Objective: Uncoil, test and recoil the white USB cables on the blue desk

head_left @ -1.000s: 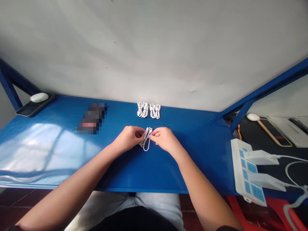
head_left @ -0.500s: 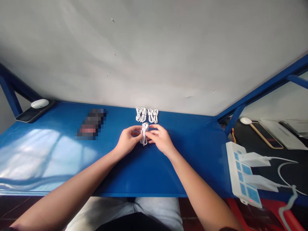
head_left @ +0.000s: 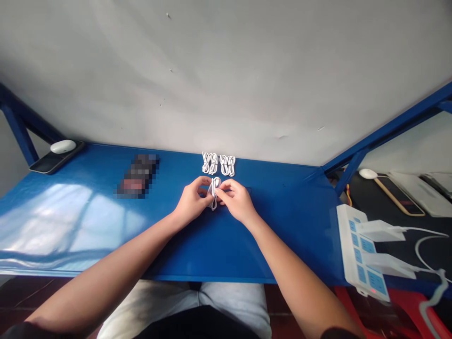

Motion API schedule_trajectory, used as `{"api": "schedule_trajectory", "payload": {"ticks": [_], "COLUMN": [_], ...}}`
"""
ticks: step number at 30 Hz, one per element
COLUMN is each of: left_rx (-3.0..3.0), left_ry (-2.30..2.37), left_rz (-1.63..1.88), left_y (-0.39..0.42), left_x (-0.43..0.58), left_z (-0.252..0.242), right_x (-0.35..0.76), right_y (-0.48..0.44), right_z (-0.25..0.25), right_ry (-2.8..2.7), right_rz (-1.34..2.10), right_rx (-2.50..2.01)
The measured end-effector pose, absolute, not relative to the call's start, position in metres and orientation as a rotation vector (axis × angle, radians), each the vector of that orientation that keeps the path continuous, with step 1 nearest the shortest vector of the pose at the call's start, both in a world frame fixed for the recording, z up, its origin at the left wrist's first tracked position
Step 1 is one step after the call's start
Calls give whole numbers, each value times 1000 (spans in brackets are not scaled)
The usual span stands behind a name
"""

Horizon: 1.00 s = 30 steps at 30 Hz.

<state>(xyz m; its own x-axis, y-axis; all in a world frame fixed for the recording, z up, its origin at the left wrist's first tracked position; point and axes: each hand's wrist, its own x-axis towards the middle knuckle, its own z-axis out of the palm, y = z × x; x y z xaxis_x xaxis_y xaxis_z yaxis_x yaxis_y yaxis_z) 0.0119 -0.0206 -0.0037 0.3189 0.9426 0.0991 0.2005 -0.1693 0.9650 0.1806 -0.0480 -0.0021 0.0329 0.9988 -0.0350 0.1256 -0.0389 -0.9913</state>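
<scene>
A coiled white cable is upright between my two hands, over the middle of the blue table. My left hand pinches it from the left side, thumb in front. From the right, my right hand has its thumb and fingertips closed on the upper middle of the coil. A thin dark strand shows just beyond the right knuckles; its kind is unclear. Behind the hands, close to the wall, lie several more bundled white cables, among them a left pair and a right pair.
The blue table meets a grey wall. At left are a pixelated dark object and a white mouse on a black tray-like item. A white power strip with plugged-in chargers stands at the right edge.
My right thumb and fingers have drawn in closer on the coil's upper middle. The left hand keeps its hold. The whole view has shifted slightly; the other cables stay put.
</scene>
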Motion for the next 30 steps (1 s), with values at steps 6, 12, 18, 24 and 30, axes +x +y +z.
{"api": "schedule_trajectory", "payload": {"ticks": [6, 12, 18, 24, 30], "left_rx": [1780, 1778, 1704, 1346, 995], "left_ry": [1133, 1117, 1032, 1058, 902], "left_rz": [940, 919, 892, 900, 726], "left_y": [-22, -24, -24, -21, -10], "left_x": [11, 11, 12, 14, 3], "left_z": [-5, -4, -2, -4, 8], "right_x": [179, 178, 180, 182, 191], "right_y": [-46, -47, -45, -43, -41], "right_z": [-2, -3, -3, -1, 7], "right_ry": [-1169, -1167, -1139, -1070, -1003], "right_rz": [1250, 1209, 1266, 1342, 1298], "right_rx": [-1356, -1385, -1392, -1423, -1471]}}
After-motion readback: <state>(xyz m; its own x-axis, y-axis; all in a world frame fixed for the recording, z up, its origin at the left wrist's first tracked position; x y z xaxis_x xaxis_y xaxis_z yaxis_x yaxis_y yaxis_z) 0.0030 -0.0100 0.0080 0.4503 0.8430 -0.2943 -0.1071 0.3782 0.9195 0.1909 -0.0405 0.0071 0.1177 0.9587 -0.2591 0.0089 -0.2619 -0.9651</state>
